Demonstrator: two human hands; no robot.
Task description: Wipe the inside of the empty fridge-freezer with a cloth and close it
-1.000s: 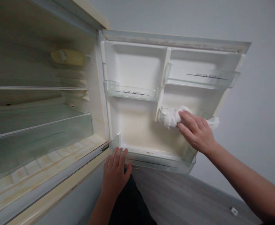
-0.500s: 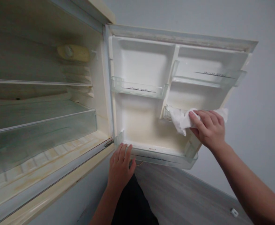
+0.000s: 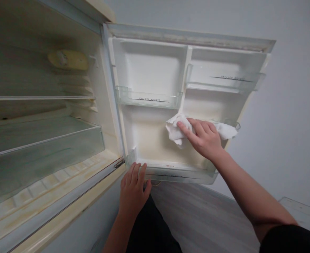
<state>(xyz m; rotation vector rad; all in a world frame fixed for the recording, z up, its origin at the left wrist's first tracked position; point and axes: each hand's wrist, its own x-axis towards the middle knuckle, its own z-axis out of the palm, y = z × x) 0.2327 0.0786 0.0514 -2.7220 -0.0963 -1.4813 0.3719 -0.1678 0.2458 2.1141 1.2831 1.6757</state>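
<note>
A crumpled white cloth or paper towel (image 3: pixel 174 131) is gripped in my right hand (image 3: pixel 204 138), against the small lower right shelf of the open fridge door (image 3: pixel 155 66). One end of it hangs out to the right past my knuckles. The shelf itself is mostly covered by the cloth and hand. My left hand (image 3: pixel 133 189) rests with fingers stretched on the front left of the clear bottom door bin (image 3: pixel 181 175), near the hinge, holding nothing.
On the left is the fridge interior with a glass shelf (image 3: pixel 38 98), a clear drawer (image 3: pixel 46 154) and a yellowed lamp cover (image 3: pixel 69 60). Two more clear bins, one of them the upper left bin (image 3: pixel 149 99), sit on the door. Wooden floor (image 3: pixel 194 211) lies below.
My right hand and the cloth have moved left along the lower right shelf, toward the door's middle divider. My left hand stays on the bottom bin. The view has shifted slightly.
</note>
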